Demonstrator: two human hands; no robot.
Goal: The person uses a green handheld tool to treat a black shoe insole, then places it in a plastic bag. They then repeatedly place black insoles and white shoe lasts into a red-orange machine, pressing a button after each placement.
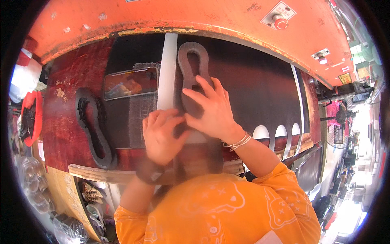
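Observation:
A dark grey, sole-shaped ring, narrow and open in the middle, lies on the black work surface ahead of me. My right hand rests over its near part with the fingers spread, fingertips touching the ring. Just to the left, my left hand hovers with curved fingers, its thumb and forefinger apart around a dark gap; the fingers are slightly blurred. My hands and sleeves hide the ring's near end. A second black sole-shaped ring, with a double edge at its far end, lies at the left.
A phone with a lit screen lies left of a white strip. An orange machine body with a red push button spans the far side. White half-round pieces line the near right edge. A fan stands right.

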